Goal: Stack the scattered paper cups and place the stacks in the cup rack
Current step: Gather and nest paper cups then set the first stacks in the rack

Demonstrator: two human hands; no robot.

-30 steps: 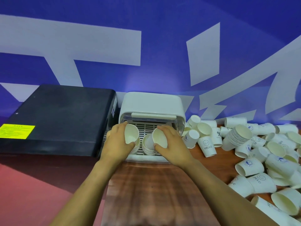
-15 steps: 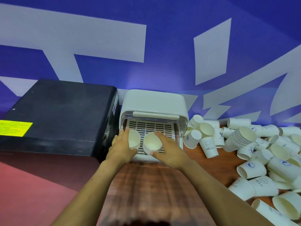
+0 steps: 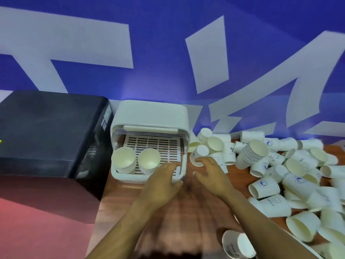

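Two stacks of white paper cups stand upright in the white cup rack, one stack at its left front and the other beside it. My left hand hovers over the rack's front right corner, fingers spread, holding nothing. My right hand is open just right of the rack, fingertips near a fallen cup. Several loose cups lie scattered across the table's right side. A slanted stack of cups leans among them.
A black box stands directly left of the rack. The wooden table runs under both arms, with a red surface to its left. A blue and white wall rises behind. One cup lies near my right forearm.
Both hands let go of the two cup stacks, which now stand in the rack. Both hands have moved right, the right one off the rack toward the loose cups.
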